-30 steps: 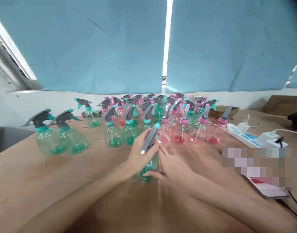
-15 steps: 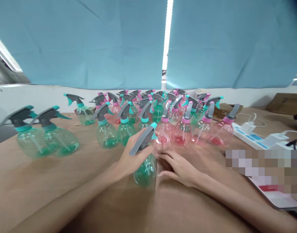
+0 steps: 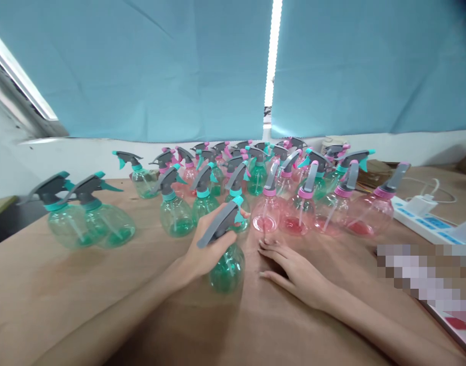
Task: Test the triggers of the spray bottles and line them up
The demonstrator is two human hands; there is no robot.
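My left hand (image 3: 207, 246) is wrapped round the neck of a green spray bottle (image 3: 228, 269), whose grey and turquoise trigger head sticks out above the fingers. The bottle is upright; its neck is hidden by the hand. My right hand (image 3: 293, 269) rests on the brown tabletop (image 3: 172, 315) with fingers stretched out, a little right of that bottle and holding nothing. Just beyond the right fingertips stands a pink spray bottle (image 3: 269, 213). Behind the left hand is a row of green spray bottles, the nearest-left one (image 3: 175, 216) showing its whole body.
Two green spray bottles (image 3: 113, 223) stand apart at the left. Several pink ones, including one at the right end (image 3: 372, 213), line the right side, with more bottles behind. A white power strip (image 3: 423, 221) with plugs lies right, near a partly blurred-out device (image 3: 461, 328).
The view has turned slightly left, so most things sit further right in the picture. My right hand has drawn away from the held green bottle, leaving a wider gap. My left hand keeps its grip.
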